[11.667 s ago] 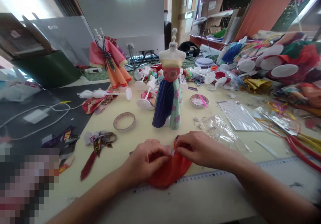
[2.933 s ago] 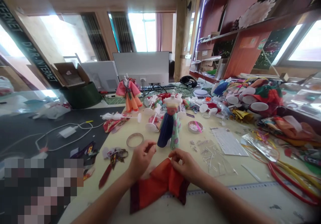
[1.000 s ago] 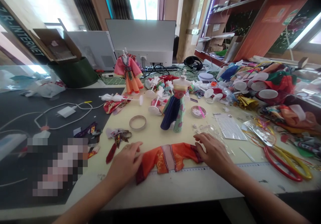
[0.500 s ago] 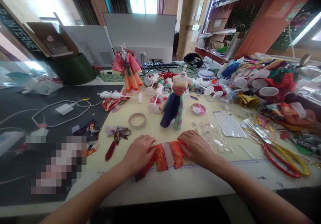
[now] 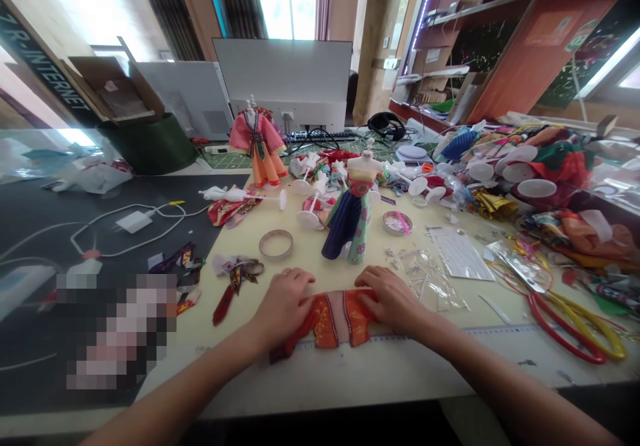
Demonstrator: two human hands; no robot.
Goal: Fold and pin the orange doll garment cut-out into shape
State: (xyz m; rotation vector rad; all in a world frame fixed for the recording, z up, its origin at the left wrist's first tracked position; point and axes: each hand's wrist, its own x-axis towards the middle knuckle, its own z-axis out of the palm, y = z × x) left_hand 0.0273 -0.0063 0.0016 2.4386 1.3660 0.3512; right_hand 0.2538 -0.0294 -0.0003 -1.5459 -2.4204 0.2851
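Note:
A small orange doll jacket (image 5: 326, 324) with beaded trim down both front edges lies spread on the table near me. Its front parts, showing a pale strip in the middle. My left hand (image 5: 286, 303) grips the jacket's left side, where a dark red sleeve hangs out below the palm. On the other side, my right hand (image 5: 389, 297) has its thumb and curled fingers on the right sleeve. My palms hide most of both sleeves. Just beyond stands a doll form (image 5: 353, 213) in a blue and green floral skirt. A clear ruler (image 5: 480, 331) runs partly under the jacket.
Red and yellow handled scissors (image 5: 575, 326) lie at right, near a clear plastic packet (image 5: 435, 279). A tape roll (image 5: 276, 244) and fabric scraps (image 5: 237, 273) are at left. Behind stand a pink-robed doll form (image 5: 257, 143), a monitor (image 5: 285, 73) and a heap of dolls (image 5: 530, 159).
The camera view has tilted up slightly, so the scene sits a little lower. Both hands keep hold of the jacket, which has barely moved on the table.

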